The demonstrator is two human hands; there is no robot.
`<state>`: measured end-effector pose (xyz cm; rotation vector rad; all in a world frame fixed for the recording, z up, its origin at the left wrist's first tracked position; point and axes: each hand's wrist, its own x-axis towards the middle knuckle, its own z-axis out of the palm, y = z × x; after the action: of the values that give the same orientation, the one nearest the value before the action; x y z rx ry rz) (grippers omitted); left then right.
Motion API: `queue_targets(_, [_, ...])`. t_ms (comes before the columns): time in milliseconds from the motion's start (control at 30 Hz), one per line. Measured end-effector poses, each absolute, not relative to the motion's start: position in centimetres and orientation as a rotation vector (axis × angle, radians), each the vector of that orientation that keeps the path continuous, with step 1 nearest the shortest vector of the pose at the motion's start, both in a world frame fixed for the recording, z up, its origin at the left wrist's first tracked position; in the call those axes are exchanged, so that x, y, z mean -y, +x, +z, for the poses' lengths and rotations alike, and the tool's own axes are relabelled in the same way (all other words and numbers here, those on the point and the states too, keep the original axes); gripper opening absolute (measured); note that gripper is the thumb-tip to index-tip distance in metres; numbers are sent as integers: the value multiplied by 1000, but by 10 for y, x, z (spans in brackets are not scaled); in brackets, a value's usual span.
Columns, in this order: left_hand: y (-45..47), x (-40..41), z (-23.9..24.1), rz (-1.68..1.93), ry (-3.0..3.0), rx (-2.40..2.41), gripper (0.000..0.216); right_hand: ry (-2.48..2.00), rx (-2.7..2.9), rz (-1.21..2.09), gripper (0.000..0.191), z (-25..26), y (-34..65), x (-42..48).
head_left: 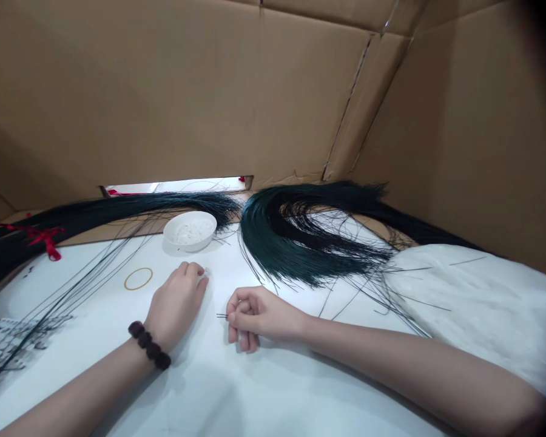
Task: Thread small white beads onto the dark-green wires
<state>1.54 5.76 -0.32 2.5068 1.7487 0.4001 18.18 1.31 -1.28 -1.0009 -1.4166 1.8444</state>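
My right hand (pixel 255 315) is closed in a pinch, and the short ends of two thin dark wires (pixel 221 315) stick out to the left of its fingertips. To its left, over the white tabletop (pixel 273 388), my left hand (pixel 176 300) has its fingers bent down and together. Something small and clear seems to show at those fingertips, too small to make out. Just beyond the left hand stands a white bowl (pixel 190 233) with small pale bits in it. A large bundle of dark green wires (pixel 295 255) curves behind the right hand.
Brown cardboard walls (pixel 173 91) enclose the back and the right. Another dark wire bundle (pixel 95 212), tied with red ribbon (pixel 50 240), lies at the left. A yellow rubber band (pixel 138 279) is near the left wrist. A white plastic-like bundle (pixel 473 297) sits at the right.
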Motion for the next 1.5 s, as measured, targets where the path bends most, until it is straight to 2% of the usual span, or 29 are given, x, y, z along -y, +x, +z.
queue_targets(233, [23,-58,3,196,2715,-1790,22,-1006,1417,1842,5,-11,181,-12])
queue_targets(367, [18,-55,6,255,2733,-1758,19,-995,1414,1818,5,-12,181,-11])
queue_targets(667, [17,-27,7,648,2113,-1429,14,-1034,1375,1736,10,-13,180,-9])
queue_targets(900, [26,-24,2,631,1553,-1145,21,-1013,1329,1720,23,-13,179,-9])
queue_targets(1167, [26,-21,4,636,1313,-1115,15,-1064,1286,1651,14,-11,179,-7])
queue_targets(1500, [28,-24,3,609,1281,-1082,19,-1096,1267,1612,7,-9,178,-6])
